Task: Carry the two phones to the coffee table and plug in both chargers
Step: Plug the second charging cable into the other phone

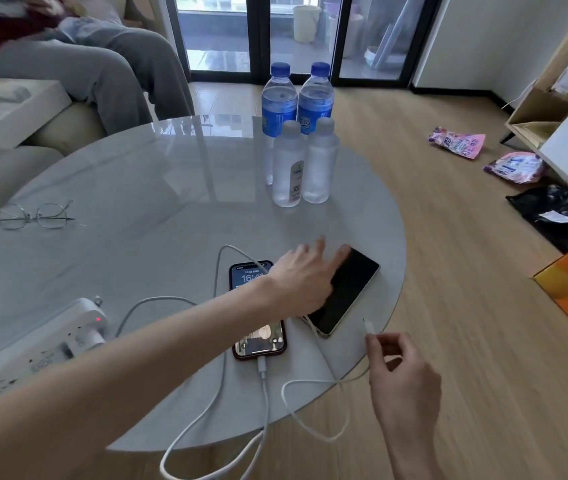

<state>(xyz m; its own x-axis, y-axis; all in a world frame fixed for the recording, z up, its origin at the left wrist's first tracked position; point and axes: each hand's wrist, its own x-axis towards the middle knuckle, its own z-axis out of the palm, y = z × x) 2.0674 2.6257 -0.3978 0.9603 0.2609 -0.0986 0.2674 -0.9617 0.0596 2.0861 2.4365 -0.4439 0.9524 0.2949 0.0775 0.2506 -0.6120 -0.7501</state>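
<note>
Two phones lie near the front right of the round grey coffee table (137, 188). The dark-cased phone (260, 337) has its screen lit and a white charger cable (263, 386) plugged into its near end. The white-edged phone (348, 296) lies to its right, screen dark. My left hand (305, 275) reaches over the lit phone, fingers spread flat on the dark phone. My right hand (402, 372) pinches the plug of a second white cable (368, 328), held just off the dark phone's near end and apart from it.
A white power strip (67, 336) with a red light sits at the table's left front, with cables running from it. Glasses (34, 216) lie at the left and several water bottles (298, 140) stand at the back. A seated person's legs (102, 71) are at the sofa. Boxes and bags litter the floor at right.
</note>
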